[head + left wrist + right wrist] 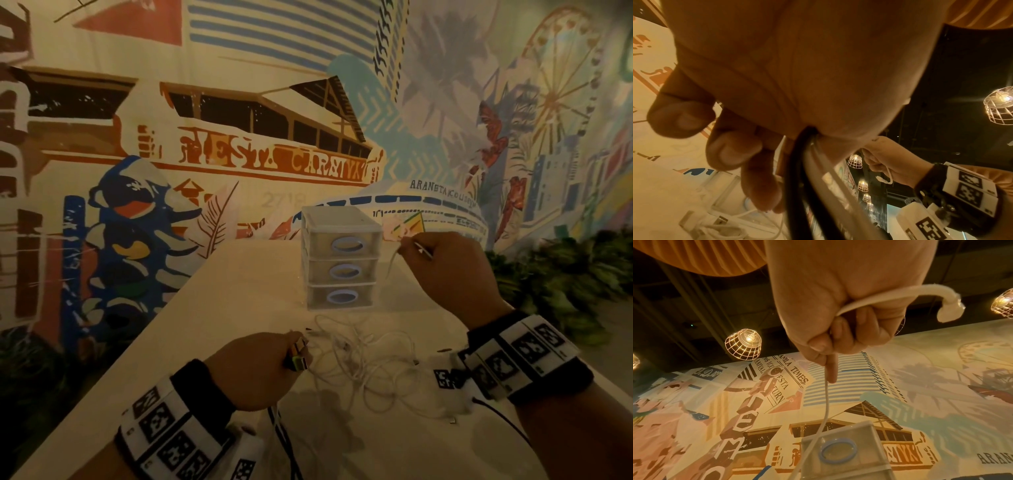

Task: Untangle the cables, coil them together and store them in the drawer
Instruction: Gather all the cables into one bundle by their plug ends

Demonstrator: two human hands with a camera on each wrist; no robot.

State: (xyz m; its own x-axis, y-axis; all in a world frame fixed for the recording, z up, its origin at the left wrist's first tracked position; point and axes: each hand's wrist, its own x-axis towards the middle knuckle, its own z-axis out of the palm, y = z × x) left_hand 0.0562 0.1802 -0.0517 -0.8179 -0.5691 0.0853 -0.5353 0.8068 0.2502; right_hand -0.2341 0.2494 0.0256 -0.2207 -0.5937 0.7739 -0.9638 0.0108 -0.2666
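A tangle of thin white cables (370,363) lies on the pale table (239,291), in front of a small clear three-drawer unit (339,260) with blue ring handles; all its drawers are closed. My left hand (294,353) sits low at the tangle's left edge, fingers curled (748,146) round a USB plug end (301,344) and a small green piece. My right hand (411,245) is raised beside the unit's top drawer and grips one white cable (826,402). That cable's connector end (949,311) sticks out behind the fist, and the strand hangs down toward the unit (844,451).
A painted mural wall stands close behind the table. Green plants (565,284) fill the right side beyond the table edge. A loose plug (454,420) lies near my right wrist. Black wrist-camera leads (503,421) trail over the near table.
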